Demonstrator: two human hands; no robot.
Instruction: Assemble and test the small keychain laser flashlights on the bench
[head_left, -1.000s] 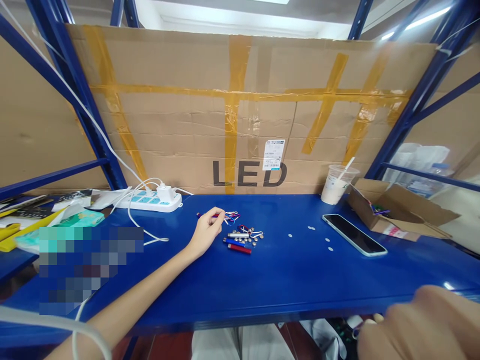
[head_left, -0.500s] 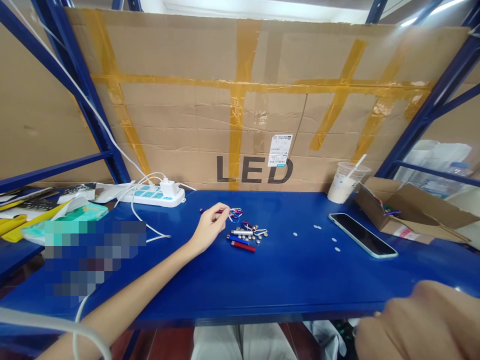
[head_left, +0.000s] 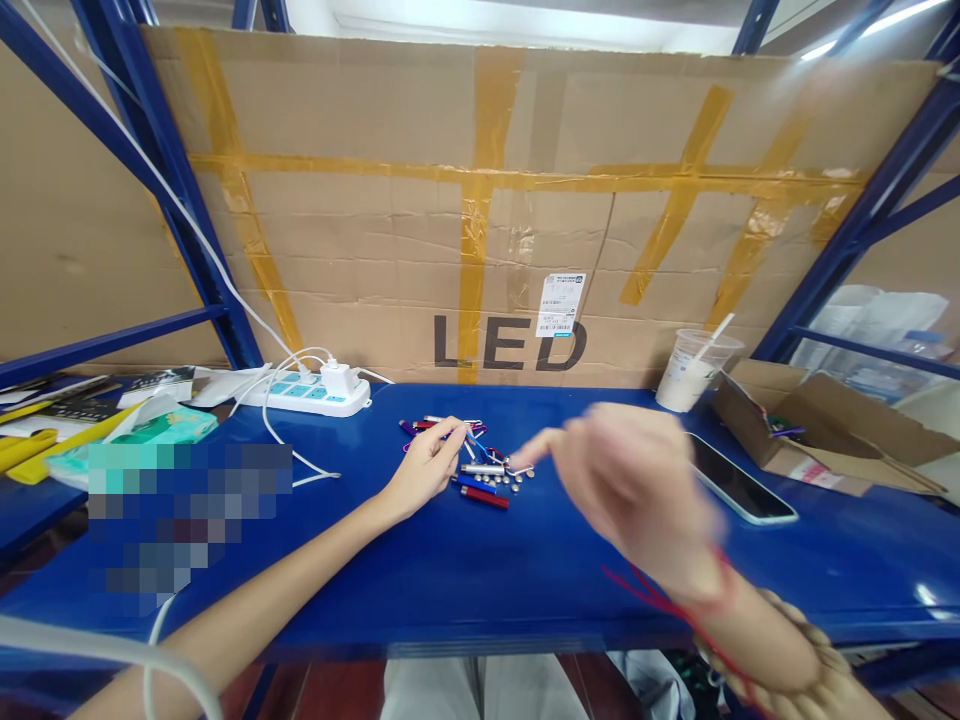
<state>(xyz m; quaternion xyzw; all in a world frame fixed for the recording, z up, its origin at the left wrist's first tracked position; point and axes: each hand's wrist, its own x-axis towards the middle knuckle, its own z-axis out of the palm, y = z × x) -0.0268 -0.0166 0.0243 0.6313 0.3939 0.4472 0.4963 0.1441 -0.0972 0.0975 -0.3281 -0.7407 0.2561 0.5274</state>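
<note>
A small pile of keychain lights (head_left: 480,470), red, blue and silver, lies on the blue table (head_left: 480,570) with several silver button cells (head_left: 519,478) beside it. My left hand (head_left: 421,470) rests at the pile's left edge, its fingers curled in a pinch on one small light with a ring. My right hand (head_left: 630,480), smeared by motion, hovers just right of the pile. Its forefinger is stretched out towards the button cells and I see nothing in it. A red string and a bead bracelet are on that wrist.
A phone (head_left: 739,485) lies face up to the right, partly behind my right hand. Behind it stand a plastic cup with a straw (head_left: 694,370) and an open cardboard box (head_left: 817,430). A white power strip (head_left: 307,392) with cables sits back left, against taped cardboard marked LED.
My right hand has swung up from the lower right corner to the pile and now covers the loose cells on the table. My left hand stays at the pile, slightly lower.
</note>
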